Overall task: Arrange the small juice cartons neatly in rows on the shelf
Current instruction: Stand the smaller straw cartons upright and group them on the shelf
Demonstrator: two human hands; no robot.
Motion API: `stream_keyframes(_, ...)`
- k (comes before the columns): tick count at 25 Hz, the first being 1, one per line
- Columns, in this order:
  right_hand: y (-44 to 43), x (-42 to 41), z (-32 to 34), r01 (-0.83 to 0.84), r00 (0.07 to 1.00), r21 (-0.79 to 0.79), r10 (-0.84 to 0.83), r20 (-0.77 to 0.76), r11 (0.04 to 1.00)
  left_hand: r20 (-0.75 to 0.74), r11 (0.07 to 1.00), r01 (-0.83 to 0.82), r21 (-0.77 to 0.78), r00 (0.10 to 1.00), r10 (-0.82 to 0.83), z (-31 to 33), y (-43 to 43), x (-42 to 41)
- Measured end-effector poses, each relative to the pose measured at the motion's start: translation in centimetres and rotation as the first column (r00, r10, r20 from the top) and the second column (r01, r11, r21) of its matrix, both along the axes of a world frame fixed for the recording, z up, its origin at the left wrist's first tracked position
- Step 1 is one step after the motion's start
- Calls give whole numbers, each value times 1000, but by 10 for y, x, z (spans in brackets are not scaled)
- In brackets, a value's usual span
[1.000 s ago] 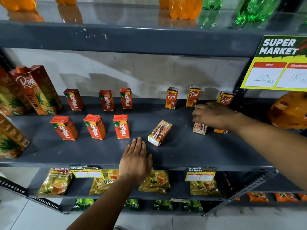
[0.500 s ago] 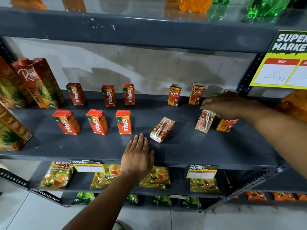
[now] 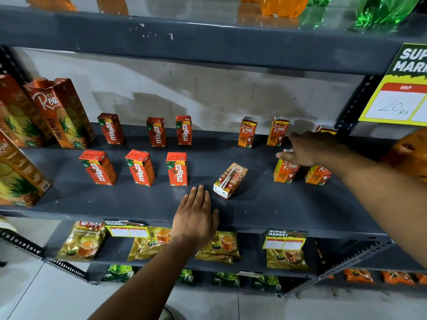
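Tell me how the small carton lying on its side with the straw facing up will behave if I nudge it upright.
The fallen carton looks boxy and stiff, so it should slide, not roll. Stood on its narrow base, it probably tips easily. The straw on its face may snag fingers.

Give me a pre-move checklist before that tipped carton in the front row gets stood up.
1. Tipped small Real carton lying straw-side up, nothing on it: ok.
2. Left hand flat on grey metal shelf, empty: ok.
3. Right hand over upright orange Real carton; grip closed or not: cannot tell.
4. Gap left of that carton free: ok.
5. Three front red Maaza cartons upright: ok.
6. Front row complete: not ok.
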State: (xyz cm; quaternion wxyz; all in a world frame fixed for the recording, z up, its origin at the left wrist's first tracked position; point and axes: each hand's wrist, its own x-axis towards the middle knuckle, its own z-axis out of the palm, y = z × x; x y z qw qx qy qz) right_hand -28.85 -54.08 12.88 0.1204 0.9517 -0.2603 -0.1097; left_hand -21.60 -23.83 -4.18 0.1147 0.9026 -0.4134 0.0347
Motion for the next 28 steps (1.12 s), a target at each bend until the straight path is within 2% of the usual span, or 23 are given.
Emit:
stream_keyframes(2, 5, 1, 6, 26, 999, 19, -26, 37, 999, 4, 1000, -1, 1, 1000, 1, 0, 0, 0)
stream_keyframes(3, 9, 2, 9, -19, 994, 25, 16, 111, 1000, 5, 1000, -1, 2, 1000, 1, 0, 0, 0)
stream_keyframes(5, 22, 7, 9, -225, 936, 104, 185, 301, 969, 5, 1000, 0, 8, 1000, 0, 0, 0, 0)
stream_keyframes(6, 32, 11, 6, -337, 901, 174, 263, 344, 925, 6, 1000, -1, 10, 1000, 1, 0, 0, 0)
stream_keyframes(8, 55, 20, -8, -480, 868, 257, 413, 274, 839, 4, 1000, -1, 12, 1000, 1, 0, 0, 0)
stream_keyframes(11, 81, 36, -40, -597, 802, 137, 590, 94, 790, 3, 1000, -1, 19, 1000, 1, 1, 0, 0)
stream_keyframes(14, 91, 51, -60, -637, 770, 78, 637, 18, 767, -1, 1000, 9, 20, 1000, -9, 2, 1, -1)
stream_keyframes(17, 89, 60, -65, -633, 773, 86, 635, 14, 769, -1, 1000, 14, 19, 1000, -14, 3, 1, 0)
stream_keyframes(19, 86, 60, -69, -571, 820, 60, 565, 87, 819, 1, 1000, 16, 14, 1000, -16, 4, 2, 0)
stream_keyframes(21, 88, 56, -80, -376, 883, 87, 329, 334, 922, 7, 1000, 17, 17, 1000, -17, 4, 2, 0)
stream_keyframes(22, 93, 53, -88, -256, 844, 163, 138, 518, 953, 12, 1000, 11, 19, 1000, -12, 3, 2, 0)
stream_keyframes(23, 100, 49, -96, -160, 739, 282, -75, 670, 946, 16, 1000, 6, 20, 1000, -6, 3, 1, 0)
stream_keyframes(24, 107, 47, -104, -106, 613, 401, -258, 747, 910, 20, 1000, 4, 22, 1000, -5, 3, 0, -1)
stream_keyframes(26, 116, 45, -119, -40, 452, 526, -454, 767, 849, 22, 1000, 10, 25, 1000, -10, 2, 0, -1)
stream_keyframes(28, 118, 44, -126, 22, 381, 571, -535, 754, 821, 23, 1000, 11, 28, 1000, -12, 2, 0, -1)
